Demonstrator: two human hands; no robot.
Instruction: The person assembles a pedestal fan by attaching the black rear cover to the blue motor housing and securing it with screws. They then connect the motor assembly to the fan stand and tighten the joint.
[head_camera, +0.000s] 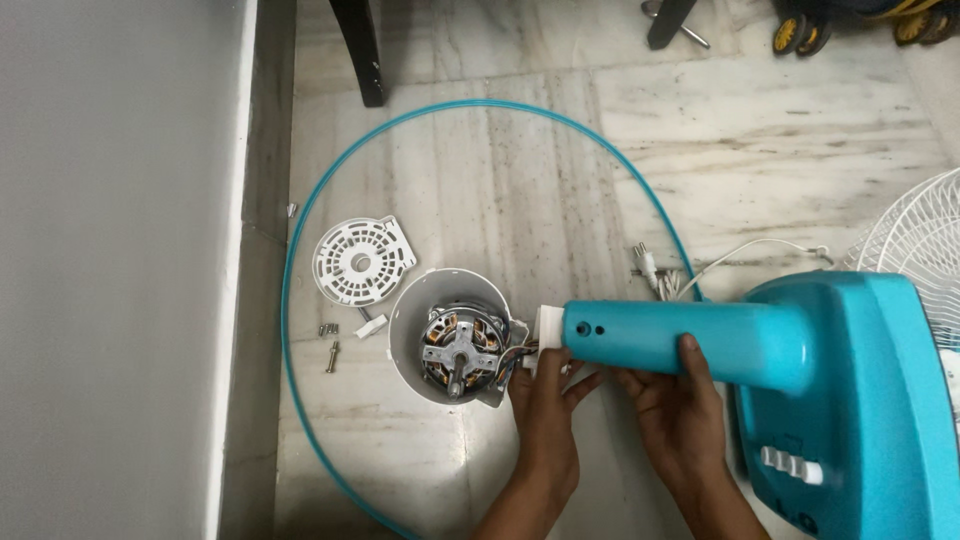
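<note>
A teal fan stand (690, 340) lies on its side on the marble floor, its neck pointing left. At the neck's end sits a white motor housing (440, 300), open so the copper-wound motor (460, 350) shows. My left hand (548, 400) touches the white joint and the wires between neck and housing. From below, my right hand (675, 400) grips the teal neck. The teal base (850, 400) with white push buttons is at the right.
A white vented motor cover (362, 260) lies left of the housing, with loose screws (330, 340) beside it. A teal ring (300, 230) loops across the floor. The plug and white cord (655, 272), a white fan grille (915, 235), a dark chair leg (362, 50) and a grey wall (110, 260) surround it.
</note>
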